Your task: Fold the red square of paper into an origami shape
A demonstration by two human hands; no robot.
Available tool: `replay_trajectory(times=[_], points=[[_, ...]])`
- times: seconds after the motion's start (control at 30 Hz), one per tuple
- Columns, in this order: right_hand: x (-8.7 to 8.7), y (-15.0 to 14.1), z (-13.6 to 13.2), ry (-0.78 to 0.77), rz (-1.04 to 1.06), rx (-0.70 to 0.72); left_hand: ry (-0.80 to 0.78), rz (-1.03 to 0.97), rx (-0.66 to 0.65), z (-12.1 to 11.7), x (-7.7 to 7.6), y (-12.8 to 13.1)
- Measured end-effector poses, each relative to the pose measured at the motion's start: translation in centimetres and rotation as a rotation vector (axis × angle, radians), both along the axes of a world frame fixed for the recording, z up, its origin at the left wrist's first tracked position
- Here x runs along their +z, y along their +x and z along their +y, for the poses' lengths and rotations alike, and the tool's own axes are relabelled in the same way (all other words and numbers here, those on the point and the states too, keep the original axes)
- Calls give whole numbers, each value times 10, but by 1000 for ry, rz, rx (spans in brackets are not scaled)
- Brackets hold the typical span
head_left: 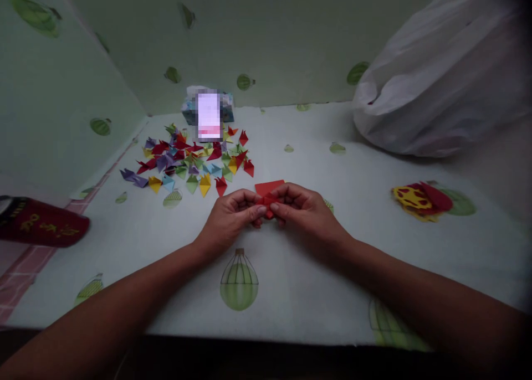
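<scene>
Over the middle of the table, my left hand (241, 208) and my right hand (297, 203) meet with thumbs and fingertips pinched on a small folded red paper (269, 209). Its exact fold is partly hidden by my fingers. Just behind my fingertips shows a flat orange-red paper (270, 187); whether it joins the held piece I cannot tell. To the left and farther back lies a loose heap of folded paper pieces (192, 162) in red, yellow, green, purple and blue. A red one (221, 186) is among the nearest to my left hand.
Behind the heap, a lit phone (209, 114) leans upright against a tissue box (228, 107). A dark red can (45, 222) is at the left edge. Yellow and red cut-out pieces (419, 200) lie at right, below a large white plastic bag (432, 86). Balloon prints mark the tablecloth (291, 291).
</scene>
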State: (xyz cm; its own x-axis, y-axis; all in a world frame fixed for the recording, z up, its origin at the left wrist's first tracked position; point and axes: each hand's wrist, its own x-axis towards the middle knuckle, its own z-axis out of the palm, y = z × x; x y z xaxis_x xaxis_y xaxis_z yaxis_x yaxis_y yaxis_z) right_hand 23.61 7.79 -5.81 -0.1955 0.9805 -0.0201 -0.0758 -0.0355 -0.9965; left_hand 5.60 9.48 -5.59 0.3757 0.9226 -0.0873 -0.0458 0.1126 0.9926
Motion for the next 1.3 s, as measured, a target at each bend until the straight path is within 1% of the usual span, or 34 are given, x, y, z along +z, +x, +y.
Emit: replay_trajectory(times=[0.13, 0.3, 0.47, 0.6, 0.7, 0.93, 1.07, 1.17, 1.3], points=[[1, 0, -1, -13, -31, 32, 16, 44, 13, -2, 1, 0], [4, 4, -2, 58, -126, 49, 17, 107, -5, -3, 3, 1], [1, 7, 0, 35, -107, 52, 25, 111, -16, -4, 4, 2], [0, 5, 0, 63, -143, 35, 23, 101, -4, -3, 3, 2], [-1, 4, -1, 121, -206, 12, 12, 97, 8, -4, 3, 2], [-6, 1, -4, 326, -436, -61, 11, 94, 29, -8, 2, 4], [-7, 0, -5, 422, -504, -97, -4, 70, 42, -9, 2, 5], [-6, 0, -5, 384, -497, -73, -33, 91, 23, -9, 4, 4], [-3, 3, -3, 263, -424, -27, -65, 99, -17, -6, 5, 2]])
